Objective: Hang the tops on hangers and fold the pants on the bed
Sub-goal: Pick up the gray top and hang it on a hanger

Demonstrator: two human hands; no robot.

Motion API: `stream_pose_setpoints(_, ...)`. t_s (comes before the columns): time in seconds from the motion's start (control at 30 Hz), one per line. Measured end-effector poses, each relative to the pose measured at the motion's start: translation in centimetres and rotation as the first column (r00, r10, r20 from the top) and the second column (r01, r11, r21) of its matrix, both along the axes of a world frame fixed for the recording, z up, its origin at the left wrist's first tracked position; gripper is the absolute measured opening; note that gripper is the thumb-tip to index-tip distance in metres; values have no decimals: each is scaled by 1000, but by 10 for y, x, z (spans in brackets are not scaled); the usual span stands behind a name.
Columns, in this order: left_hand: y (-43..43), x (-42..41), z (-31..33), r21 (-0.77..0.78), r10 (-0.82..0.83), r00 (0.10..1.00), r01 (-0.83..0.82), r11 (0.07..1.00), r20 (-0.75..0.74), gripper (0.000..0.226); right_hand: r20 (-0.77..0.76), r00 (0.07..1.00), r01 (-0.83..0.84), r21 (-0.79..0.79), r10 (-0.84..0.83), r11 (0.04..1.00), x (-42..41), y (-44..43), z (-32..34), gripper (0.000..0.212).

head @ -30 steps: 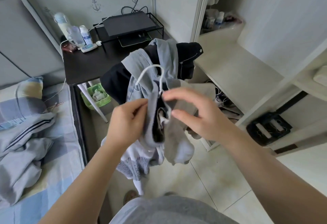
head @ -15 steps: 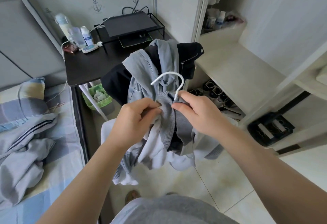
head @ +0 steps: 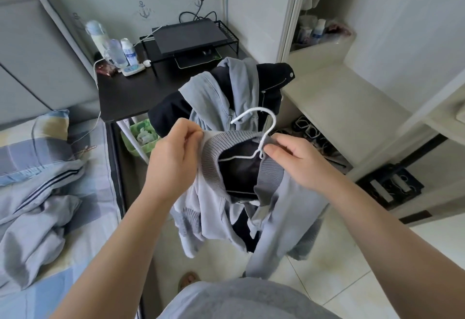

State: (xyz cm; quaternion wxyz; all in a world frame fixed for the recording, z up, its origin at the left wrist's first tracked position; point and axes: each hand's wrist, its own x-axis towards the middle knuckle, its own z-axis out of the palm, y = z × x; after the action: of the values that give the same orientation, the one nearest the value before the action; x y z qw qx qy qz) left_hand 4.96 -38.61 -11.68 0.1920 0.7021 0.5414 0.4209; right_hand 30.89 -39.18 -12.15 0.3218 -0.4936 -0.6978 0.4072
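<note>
A pale grey top (head: 284, 215) with a ribbed collar hangs in front of me on a white wire hanger (head: 261, 127), whose hook sticks up through the neck opening. My left hand (head: 173, 157) pinches the left side of the collar. At the base of the hook, my right hand (head: 294, 162) grips the collar's right side. Behind them a blue-grey garment (head: 216, 97) and a black garment (head: 274, 84) lie draped in a heap. Grey pants (head: 32, 220) with dark side stripes lie crumpled on the bed (head: 88, 240) at left.
A black side table (head: 125, 97) holds bottles (head: 115, 46), a wire rack and a dark flat device. A green basket (head: 141, 137) sits under it. An open wardrobe with cream shelves (head: 334, 107) is at right, shoes on its floor. Tiled floor lies below.
The collar has been spread wide open around the hanger, my hands moving apart. The top now hangs lower and more unfolded, with the hook clear above the neck.
</note>
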Motion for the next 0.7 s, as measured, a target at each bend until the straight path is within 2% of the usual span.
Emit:
stream_pose_setpoints(0.1, 4, 1, -4, -32, 41, 972, -50, 998, -233, 11, -12, 999, 37, 52, -36, 998, -3, -3, 3, 30)
stream_pose_setpoints(0.17, 1, 7, -6, -22, 20, 966, -27, 999, -257, 12, -37, 997, 77, 68, -74, 995, -3, -2, 7, 36)
stream_pose_setpoints(0.27, 1, 13, -9, -158, -3, 983, -26, 987, -186, 15, -31, 994, 108, 68, -106, 992, -2, -1, 11, 38)
stream_pose_setpoints(0.4, 10, 11, -8, -394, -61, 992, 14, 919, -106, 20, -14, 989, 146, -5, -146, 989, 2, 0, 5, 44)
stream_pose_setpoints(0.47, 10, 11, -7, -438, -106, 993, 76, 896, -46, 19, 20, 985, 169, -26, -169, 985, 5, 1, 1, 42)
stream_pose_setpoints(0.63, 8, 1, -9, -495, -89, 985, 151, 856, 146, 23, 169, 970, 189, -66, -175, 980, 22, 9, -5, 13)
stream_pose_setpoints(0.7, 10, -8, -7, -474, -65, 976, 160, 866, 210, 20, 184, 967, 190, -53, -178, 980, 35, 7, -7, 20)
